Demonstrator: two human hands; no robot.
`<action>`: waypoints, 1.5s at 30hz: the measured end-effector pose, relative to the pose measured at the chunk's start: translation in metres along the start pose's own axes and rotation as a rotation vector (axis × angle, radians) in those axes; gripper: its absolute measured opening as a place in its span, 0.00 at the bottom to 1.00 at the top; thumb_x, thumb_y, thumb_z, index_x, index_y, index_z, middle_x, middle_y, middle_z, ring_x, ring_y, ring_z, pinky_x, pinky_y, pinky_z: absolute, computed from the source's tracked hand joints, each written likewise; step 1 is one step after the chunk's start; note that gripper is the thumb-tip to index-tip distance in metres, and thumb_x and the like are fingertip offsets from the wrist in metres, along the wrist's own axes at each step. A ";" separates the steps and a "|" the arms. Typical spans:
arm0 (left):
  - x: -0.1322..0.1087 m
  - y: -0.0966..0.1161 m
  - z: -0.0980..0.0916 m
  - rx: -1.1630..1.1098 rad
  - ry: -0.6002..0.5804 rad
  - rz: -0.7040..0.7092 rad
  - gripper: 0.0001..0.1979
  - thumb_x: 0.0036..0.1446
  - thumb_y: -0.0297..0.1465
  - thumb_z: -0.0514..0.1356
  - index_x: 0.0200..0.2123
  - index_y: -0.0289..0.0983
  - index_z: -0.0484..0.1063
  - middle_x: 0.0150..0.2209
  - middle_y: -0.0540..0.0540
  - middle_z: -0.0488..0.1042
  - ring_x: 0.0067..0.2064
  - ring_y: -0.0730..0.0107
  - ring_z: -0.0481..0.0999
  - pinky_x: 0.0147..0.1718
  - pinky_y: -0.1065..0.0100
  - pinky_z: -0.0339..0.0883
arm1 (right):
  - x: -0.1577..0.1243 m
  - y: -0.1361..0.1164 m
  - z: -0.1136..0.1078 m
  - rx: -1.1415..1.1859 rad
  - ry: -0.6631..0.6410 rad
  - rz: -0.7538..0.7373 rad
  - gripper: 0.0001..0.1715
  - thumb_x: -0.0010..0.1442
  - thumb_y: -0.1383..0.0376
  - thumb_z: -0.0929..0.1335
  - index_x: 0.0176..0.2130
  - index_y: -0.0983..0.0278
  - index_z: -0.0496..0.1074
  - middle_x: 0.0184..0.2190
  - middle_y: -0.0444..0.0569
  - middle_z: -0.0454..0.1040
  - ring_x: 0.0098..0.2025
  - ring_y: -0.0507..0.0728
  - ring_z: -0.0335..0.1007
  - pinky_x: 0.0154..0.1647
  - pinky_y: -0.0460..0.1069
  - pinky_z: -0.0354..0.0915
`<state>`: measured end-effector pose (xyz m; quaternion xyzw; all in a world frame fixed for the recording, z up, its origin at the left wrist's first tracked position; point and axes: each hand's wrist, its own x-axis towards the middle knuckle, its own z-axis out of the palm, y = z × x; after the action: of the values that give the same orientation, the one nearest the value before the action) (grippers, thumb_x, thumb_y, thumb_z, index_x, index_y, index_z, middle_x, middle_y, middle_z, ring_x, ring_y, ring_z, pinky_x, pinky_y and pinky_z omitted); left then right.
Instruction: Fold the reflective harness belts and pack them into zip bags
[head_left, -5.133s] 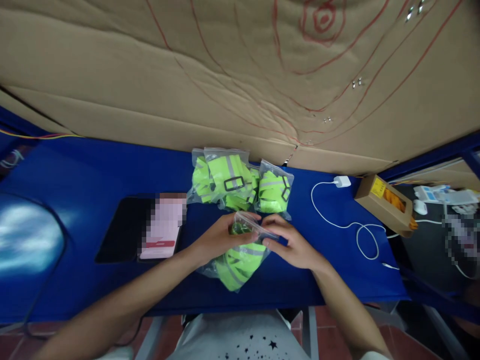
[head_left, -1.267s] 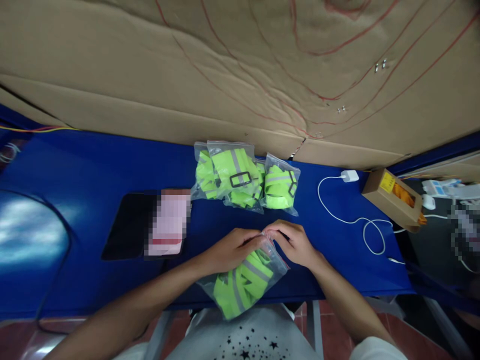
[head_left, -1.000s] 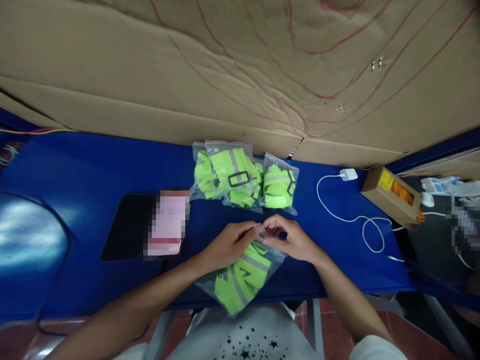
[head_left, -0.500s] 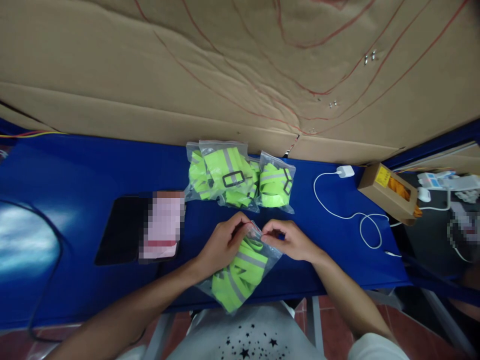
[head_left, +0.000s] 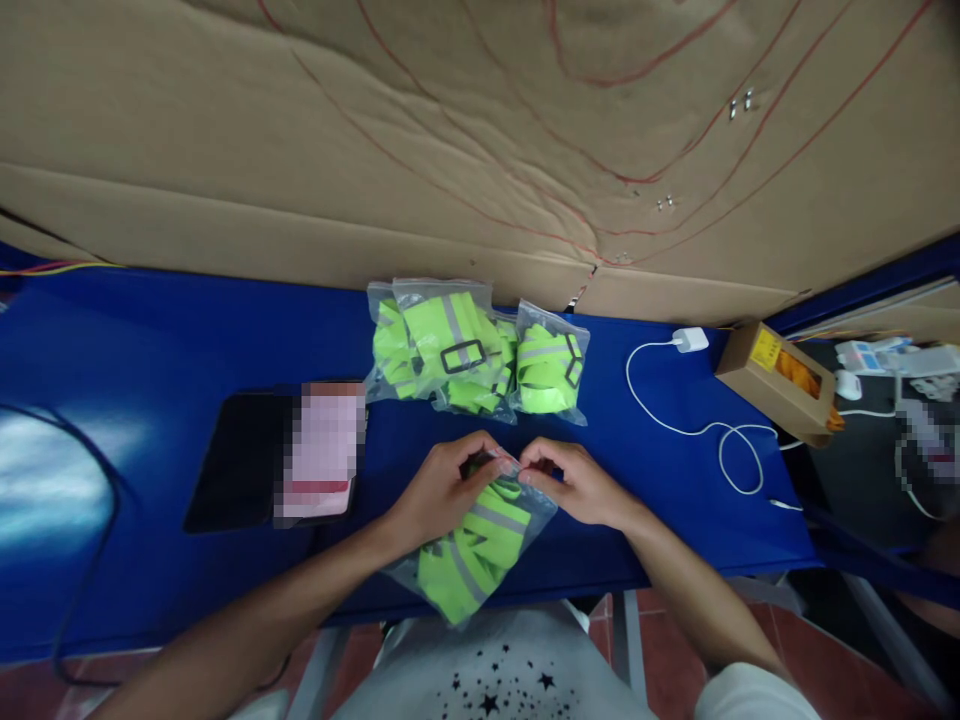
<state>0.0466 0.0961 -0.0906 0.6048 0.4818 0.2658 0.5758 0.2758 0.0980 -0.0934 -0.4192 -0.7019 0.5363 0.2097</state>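
Observation:
A clear zip bag [head_left: 541,497] lies tilted at the table's front edge, with a folded neon-yellow reflective strap [head_left: 472,560] inside. My left hand [head_left: 442,490] pinches the bag's top edge between thumb and fingers. Close beside it, my right hand [head_left: 574,482] pinches the same edge, farther to the right. Beyond my hands lie several more bagged reflective straps [head_left: 442,345], overlapping in a pile; one bagged strap [head_left: 550,370] sits at the pile's right. Black buckles show through some of the bags.
A dark tablet-like slab [head_left: 232,460] and a blurred pink-screened device [head_left: 322,450] lie on the blue table [head_left: 187,330] at left. At right are a white charger with cable [head_left: 690,340] and an open cardboard box [head_left: 780,385]. A cardboard panel [head_left: 300,150] rises behind.
Both hands stay at the bag's top edge, and my fingertips have come slightly closer together along it. The whole scene shifts a little to the left with the camera.

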 end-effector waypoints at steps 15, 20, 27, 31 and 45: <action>0.000 0.007 -0.005 -0.020 0.009 0.053 0.14 0.66 0.40 0.60 0.40 0.37 0.80 0.37 0.47 0.82 0.38 0.67 0.79 0.36 0.71 0.67 | -0.001 0.001 -0.003 -0.122 0.056 -0.071 0.13 0.72 0.56 0.66 0.41 0.63 0.73 0.31 0.44 0.74 0.31 0.50 0.68 0.33 0.45 0.61; 0.002 0.004 -0.003 -0.105 0.002 0.065 0.18 0.69 0.42 0.55 0.39 0.35 0.80 0.36 0.46 0.80 0.38 0.67 0.78 0.38 0.71 0.67 | -0.004 0.008 -0.005 -0.215 0.064 -0.120 0.13 0.73 0.55 0.66 0.44 0.61 0.73 0.33 0.44 0.76 0.29 0.49 0.68 0.33 0.45 0.61; 0.000 0.014 -0.015 -0.079 0.194 0.063 0.22 0.70 0.46 0.53 0.37 0.36 0.79 0.34 0.47 0.80 0.36 0.67 0.76 0.37 0.71 0.67 | -0.001 -0.002 -0.011 -0.166 0.157 -0.178 0.17 0.72 0.54 0.66 0.36 0.62 0.72 0.28 0.44 0.73 0.29 0.51 0.67 0.31 0.45 0.61; -0.002 0.014 -0.016 -0.028 0.216 0.085 0.24 0.71 0.47 0.52 0.37 0.36 0.79 0.32 0.47 0.79 0.34 0.67 0.76 0.34 0.70 0.66 | -0.003 -0.002 -0.007 -0.172 0.153 -0.217 0.14 0.72 0.56 0.66 0.37 0.62 0.73 0.30 0.46 0.74 0.30 0.51 0.69 0.32 0.46 0.63; 0.005 0.004 -0.013 -0.136 0.115 0.098 0.32 0.60 0.47 0.67 0.60 0.38 0.64 0.57 0.40 0.76 0.57 0.54 0.78 0.56 0.58 0.73 | 0.000 0.008 -0.017 0.169 0.372 -0.200 0.38 0.65 0.41 0.68 0.64 0.59 0.65 0.47 0.53 0.76 0.40 0.56 0.76 0.39 0.49 0.72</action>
<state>0.0381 0.1067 -0.0854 0.5708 0.4648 0.3601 0.5731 0.2917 0.1083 -0.0951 -0.4201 -0.6418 0.4833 0.4219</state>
